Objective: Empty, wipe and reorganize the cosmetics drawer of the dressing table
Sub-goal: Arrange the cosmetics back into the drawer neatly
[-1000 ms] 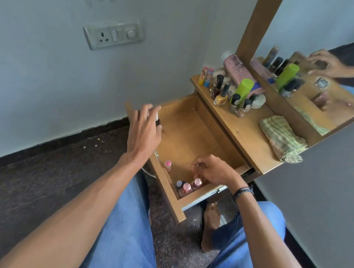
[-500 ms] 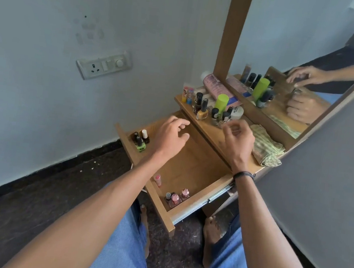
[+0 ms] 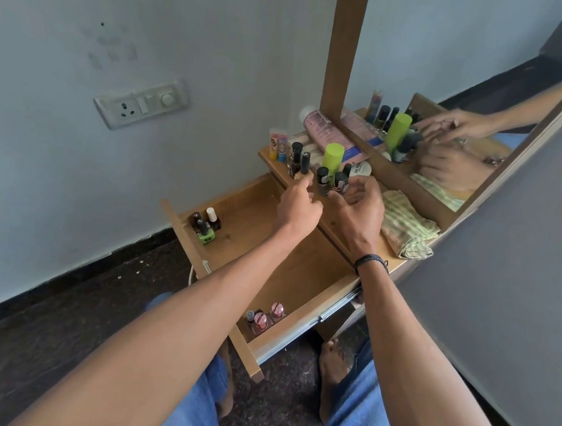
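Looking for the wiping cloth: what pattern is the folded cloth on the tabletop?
The folded cloth has pale green and cream stripes, seen best in the head view.

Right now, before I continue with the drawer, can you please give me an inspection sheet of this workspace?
Surface: wooden tabletop; drawer pulled open.
Job's things: small bottles in the drawer's far corner by the wall; pink-capped bottles in its nearest corner; more bottles standing on the tabletop.
Clutter: folded striped cloth and pink tube on the tabletop.
Grips: left hand and right hand at the tabletop bottles; hold unclear.
Cables: thin white cord below the drawer, perhaps.
Surroundings: mirror, wall socket, dark floor.
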The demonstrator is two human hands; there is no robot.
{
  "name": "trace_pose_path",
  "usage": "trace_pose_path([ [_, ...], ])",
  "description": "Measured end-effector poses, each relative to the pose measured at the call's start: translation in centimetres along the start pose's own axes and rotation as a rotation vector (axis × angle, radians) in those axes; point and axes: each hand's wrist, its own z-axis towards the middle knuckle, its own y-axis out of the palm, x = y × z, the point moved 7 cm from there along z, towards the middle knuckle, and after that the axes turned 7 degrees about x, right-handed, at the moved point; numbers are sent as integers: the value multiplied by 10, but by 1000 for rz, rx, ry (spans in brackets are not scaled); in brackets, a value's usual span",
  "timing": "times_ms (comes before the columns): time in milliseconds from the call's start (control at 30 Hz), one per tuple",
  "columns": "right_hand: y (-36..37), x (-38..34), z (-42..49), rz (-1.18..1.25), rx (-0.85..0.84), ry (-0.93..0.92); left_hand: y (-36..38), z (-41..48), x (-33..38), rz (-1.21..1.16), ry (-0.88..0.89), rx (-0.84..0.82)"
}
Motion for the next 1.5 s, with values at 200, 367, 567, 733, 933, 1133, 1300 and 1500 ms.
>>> trace_pose_path([
  [200, 1, 3, 2, -37, 3, -4, 10, 5, 0, -81, -90, -30],
  [367, 4, 9, 4, -54, -14, 26, 13, 10, 4, -107, -120, -28],
  [567, 4, 6, 3, -57, -50, -21, 9, 10, 4, -132, -113, -9],
  [733, 8, 1, 0, -78, -117, -86, 7, 8, 10, -114, -69, -9],
  [933, 6, 6, -3, -22, -116, -18, 8, 8, 8, -120, -152, 10],
  [1133, 6, 4, -3, -19, -118, -43, 9, 7, 6, -139, -156, 18],
  [1300, 5, 1, -3, -12, -130, -64, 11, 3, 6, -147, -141, 14],
  [1500, 3, -5, -6, 15, -132, -94, 8, -1, 0, -217, -131, 22],
])
